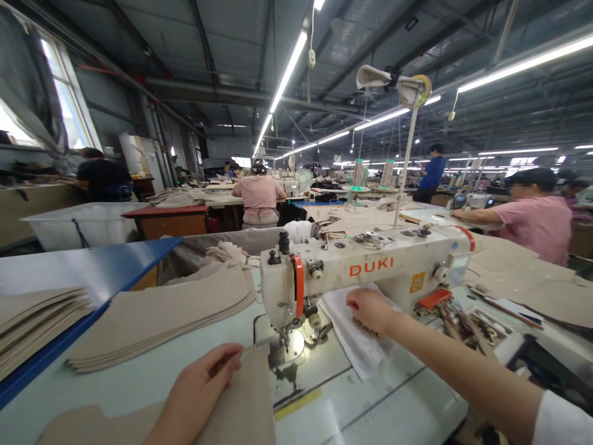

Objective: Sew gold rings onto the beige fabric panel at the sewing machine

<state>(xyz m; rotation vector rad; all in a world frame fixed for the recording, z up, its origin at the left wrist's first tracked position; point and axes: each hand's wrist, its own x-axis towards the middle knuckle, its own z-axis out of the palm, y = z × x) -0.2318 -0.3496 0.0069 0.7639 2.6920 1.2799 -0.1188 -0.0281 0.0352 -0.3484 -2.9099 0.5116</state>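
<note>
A white sewing machine (333,266) marked DUKI stands in front of me, its needle and presser foot over the metal plate. Left of the needle, my left hand (199,386) is closed at the top edge of a beige fabric piece (250,402), thumb and fingers together. Under the machine arm, my right hand (373,310) reaches over a white cloth (345,321). Its fingers are pinched together, and what they hold, if anything, is too small to make out. A brownish bundle (368,329) lies on the cloth below the right hand.
Stacked beige panels (162,309) lie to the left, with another stack (37,321) on a blue-edged table. Right of the machine is a tray of small tools (482,324). A thread stand (407,154) rises behind. Several people work at other stations, one in pink (532,222) at right.
</note>
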